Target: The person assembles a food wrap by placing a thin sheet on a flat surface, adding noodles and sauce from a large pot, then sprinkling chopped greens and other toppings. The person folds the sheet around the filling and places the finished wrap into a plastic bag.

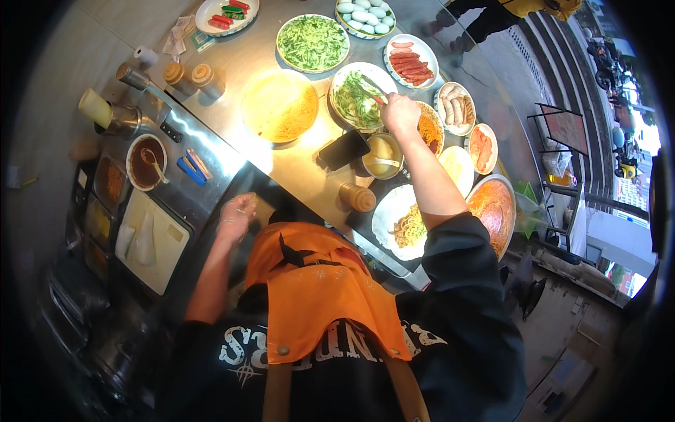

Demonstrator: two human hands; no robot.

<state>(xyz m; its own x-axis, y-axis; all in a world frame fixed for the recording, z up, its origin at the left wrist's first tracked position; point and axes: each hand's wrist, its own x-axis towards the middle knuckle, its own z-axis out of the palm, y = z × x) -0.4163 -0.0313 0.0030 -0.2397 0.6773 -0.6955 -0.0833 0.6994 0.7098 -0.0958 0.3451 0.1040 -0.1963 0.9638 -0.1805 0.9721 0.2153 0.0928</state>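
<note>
My right hand [399, 114] reaches far forward, its fingers wrapped round a pair of slim metal tongs [370, 86]. Their tips sit in a bowl of leafy greens [356, 98]. Just right of that hand is a bowl of orange-brown chopped food [428, 128]; below it stands a small pot with a pale yellow content [383, 156]. My left hand [239, 209] hangs near the counter's edge with its fingers curled in and nothing visible in them. Left of the greens lies a wide round plate with a thin yellow-orange layer of food [280, 105].
Shredded cucumber [313, 43], eggs [365, 15], red sausages [411, 65] and pale sausages [455, 109] fill dishes around the far side. A black phone [343, 150] and a shaker jar [357, 197] stand nearer. At left are a sauce bowl [146, 162] and cutting board [152, 243].
</note>
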